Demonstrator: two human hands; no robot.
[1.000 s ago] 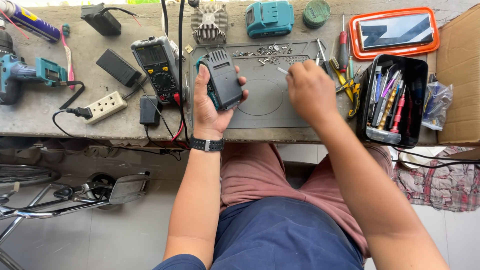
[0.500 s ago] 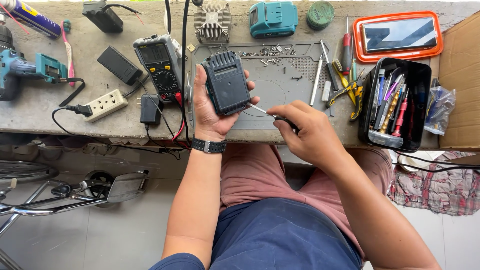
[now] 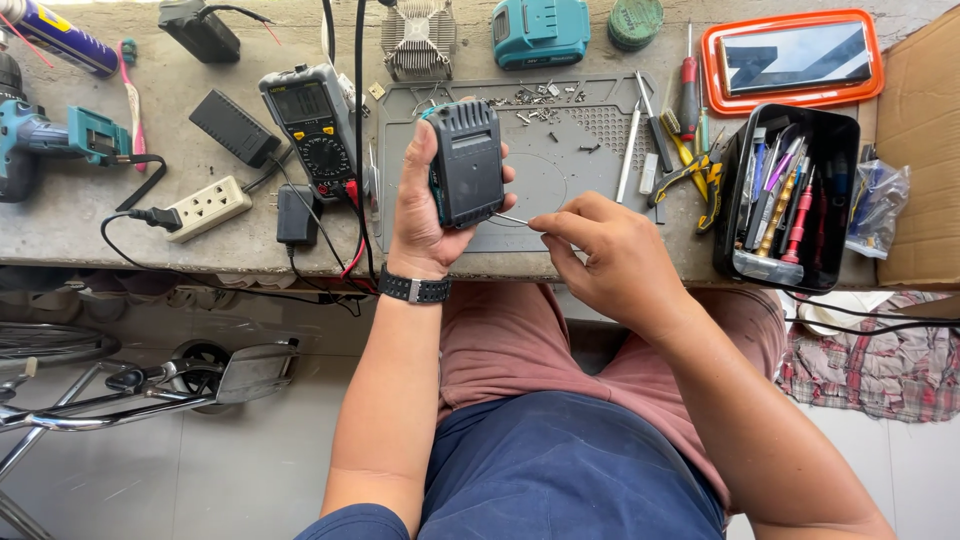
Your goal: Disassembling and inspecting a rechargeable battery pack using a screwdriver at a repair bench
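Pinching a thin metal tool (image 3: 512,219) between the fingertips of my right hand (image 3: 610,262), I am bringing its tip to the lower right edge of the black battery pack (image 3: 466,163). My right fingers are closing tightly on the tool. My left hand (image 3: 425,205) is wrapping around the pack from the left and is holding it upright, just above the near edge of the grey work mat (image 3: 560,170). A black watch (image 3: 414,290) is sitting on my left wrist.

Small screws (image 3: 540,100) are lying loose on the far part of the mat, so I am judging that some of them are already out of the pack. The case itself is looking closed to me, so the opening is not yet done. I cannot tell if more screws are remaining in it.

On the left, a multimeter (image 3: 310,125) is lying near the mat. On the right, a black box of screwdrivers (image 3: 785,195) is standing well apart from my hands.
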